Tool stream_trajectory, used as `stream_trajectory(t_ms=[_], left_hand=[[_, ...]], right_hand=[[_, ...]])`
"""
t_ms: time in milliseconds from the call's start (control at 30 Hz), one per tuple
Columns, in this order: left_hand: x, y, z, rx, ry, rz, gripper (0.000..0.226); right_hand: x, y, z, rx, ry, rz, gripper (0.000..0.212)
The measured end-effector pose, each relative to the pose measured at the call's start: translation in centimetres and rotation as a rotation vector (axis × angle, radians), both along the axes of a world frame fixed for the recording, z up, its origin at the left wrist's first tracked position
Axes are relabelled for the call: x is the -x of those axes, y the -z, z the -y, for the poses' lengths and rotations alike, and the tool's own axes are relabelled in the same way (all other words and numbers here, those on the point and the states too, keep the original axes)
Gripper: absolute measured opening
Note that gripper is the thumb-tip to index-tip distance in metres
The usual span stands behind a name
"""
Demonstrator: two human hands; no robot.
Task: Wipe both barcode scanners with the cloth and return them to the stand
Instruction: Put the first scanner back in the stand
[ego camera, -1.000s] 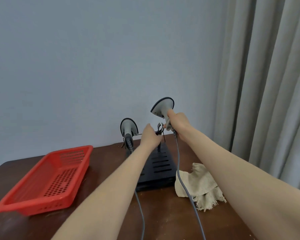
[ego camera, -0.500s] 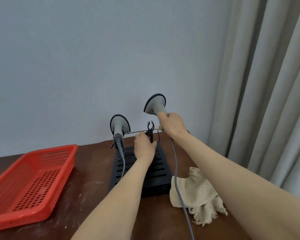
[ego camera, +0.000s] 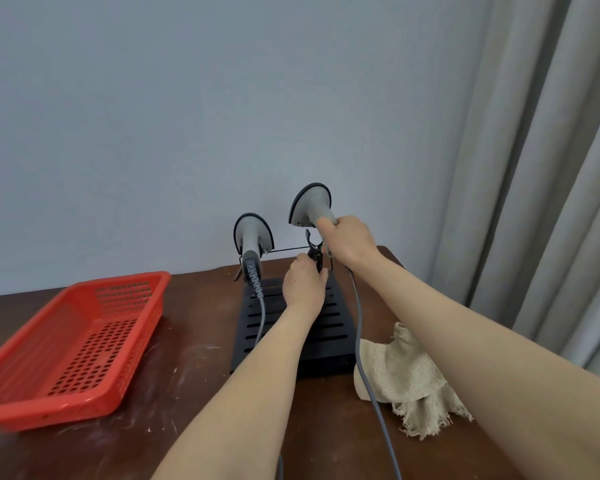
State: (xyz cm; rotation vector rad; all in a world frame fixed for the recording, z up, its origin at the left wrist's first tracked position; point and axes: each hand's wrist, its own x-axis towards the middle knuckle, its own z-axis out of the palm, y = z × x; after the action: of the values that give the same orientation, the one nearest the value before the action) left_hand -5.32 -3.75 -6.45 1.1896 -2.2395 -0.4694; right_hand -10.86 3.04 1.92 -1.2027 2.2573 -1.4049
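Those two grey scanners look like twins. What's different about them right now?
The left scanner sits in the stand with no hand on it; the right scanner is held in the right hand, above the clip that the left hand grips. The right scanner is higher and tilted; the left scanner stands nearly upright. Both are grey with a dark-rimmed head and a grey cable.

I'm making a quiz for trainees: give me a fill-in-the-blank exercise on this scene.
The basket on the table is ____.
The cloth lies to the ____ of the stand.
The right hand grips one scanner; the other scanner sits at the stand's ____ end.
The left hand pinches the stand's ____ clip.
Missing: red; right; left; black.
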Motion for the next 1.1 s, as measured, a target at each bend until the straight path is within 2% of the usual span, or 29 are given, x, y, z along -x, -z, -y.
stream_trajectory(t_ms=[233,400,533,633,933,1100], left_hand=[[0.0,0.2,0.0,0.008,0.009,-0.012,0.033],[0.0,0.2,0.2,0.001,0.029,-0.039,0.029],[-0.2,0.1,0.0,0.001,0.031,-0.031,0.027],[-0.1,0.0,0.0,-0.007,0.034,-0.027,0.024],[0.1,0.2,0.3,-0.014,0.041,-0.035,0.025],[0.0,0.1,0.4,-0.030,0.031,-0.043,0.026]], right_hand=[[-0.2,0.5,0.3,-0.064,0.008,-0.062,0.033],[-0.5,0.8,0.6,-0.090,-0.001,-0.126,0.023],[-0.6,0.7,0.4,-0.104,-0.026,-0.222,0.034],[-0.5,1.0,0.4,-0.144,-0.038,-0.265,0.024],[0.1,2.0,0.2,-0.170,-0.044,-0.207,0.015],[-0.1,2.1,0.2,-0.161,-0.046,-0.194,0.019]])
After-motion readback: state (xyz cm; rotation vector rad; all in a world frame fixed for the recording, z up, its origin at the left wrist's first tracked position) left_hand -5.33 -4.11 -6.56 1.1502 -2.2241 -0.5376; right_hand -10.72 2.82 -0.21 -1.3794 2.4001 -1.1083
